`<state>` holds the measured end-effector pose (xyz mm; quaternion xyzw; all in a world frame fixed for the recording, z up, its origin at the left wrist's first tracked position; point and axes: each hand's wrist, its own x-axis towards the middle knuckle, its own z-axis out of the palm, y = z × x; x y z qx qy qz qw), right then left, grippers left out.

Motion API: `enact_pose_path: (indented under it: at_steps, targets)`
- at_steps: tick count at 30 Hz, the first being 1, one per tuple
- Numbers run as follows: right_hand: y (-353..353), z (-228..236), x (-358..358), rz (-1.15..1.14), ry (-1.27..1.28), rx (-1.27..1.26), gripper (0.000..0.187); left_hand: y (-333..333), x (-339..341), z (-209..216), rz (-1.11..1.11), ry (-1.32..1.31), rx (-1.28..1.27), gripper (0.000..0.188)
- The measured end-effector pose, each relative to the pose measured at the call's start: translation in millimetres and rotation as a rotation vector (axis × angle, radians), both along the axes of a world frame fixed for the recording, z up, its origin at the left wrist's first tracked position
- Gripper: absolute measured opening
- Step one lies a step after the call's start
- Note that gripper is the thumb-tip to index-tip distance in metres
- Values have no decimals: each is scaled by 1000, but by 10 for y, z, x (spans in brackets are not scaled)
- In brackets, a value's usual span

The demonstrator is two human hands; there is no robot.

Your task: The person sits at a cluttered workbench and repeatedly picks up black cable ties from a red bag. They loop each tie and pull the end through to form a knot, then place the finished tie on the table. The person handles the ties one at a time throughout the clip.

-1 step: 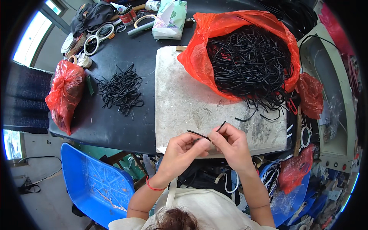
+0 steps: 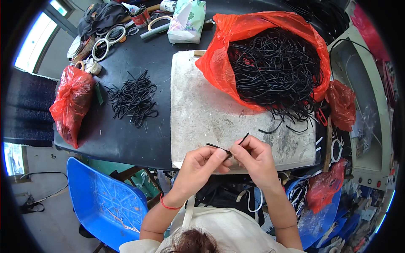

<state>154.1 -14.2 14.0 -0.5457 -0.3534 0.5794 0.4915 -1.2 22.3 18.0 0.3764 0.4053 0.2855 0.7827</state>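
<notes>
Over the near edge of a stained white board [image 2: 211,114], my two hands meet at a thin black cord [image 2: 217,146]. My left hand [image 2: 200,165] pinches it between thumb and fingers, and one straight end sticks out to the left. My right hand [image 2: 256,160] is closed on it too, with another end pointing up past the fingertips. The ends cross or join near the thumbs; whether there is a knot is too small to tell. Beyond my hands, an orange-red plastic bag [image 2: 213,63] lies open, full of black cords [image 2: 274,63]. A smaller heap of looped black cords [image 2: 134,99] rests to the left.
A tied red bag [image 2: 72,103] sits at the dark table's [image 2: 139,145] left end. Tape rolls [image 2: 101,49], a can [image 2: 140,17] and a tissue pack [image 2: 187,25] line the back. A blue plastic chair [image 2: 103,202] stands lower left, and a pale metal cabinet [image 2: 371,156] at right.
My left thumb has shifted slightly up and left along the cord, and the fingers below it have moved a little. My right hand stays in place.
</notes>
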Motion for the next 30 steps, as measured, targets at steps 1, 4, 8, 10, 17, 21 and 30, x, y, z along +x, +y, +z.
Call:
enact_pose_path:
  at_steps: [1,4,8,10,17,21,30]
  targets:
    - [10,1,3,4,28,2,15,15,-23,1,-18,-6,-20,18]
    - [-6,-46,-3,43,-12,18,13,15,-78,-49,-75,46,14,16]
    - [-33,-25,-67,103,-587,220,9,-2,-167,-18,-104,560,862,9]
    - [-3,-78,39,-18,-818,372,9,225,-353,-28,69,758,998,7]
    - [-61,-158,795,-94,-1521,489,13,701,-651,-201,531,1269,1366,22]
    - [-9,-164,514,-15,-1476,625,13,329,-146,1,161,717,1267,31]
    - [25,100,214,80,-1040,657,17,142,-137,42,-37,529,1232,18]
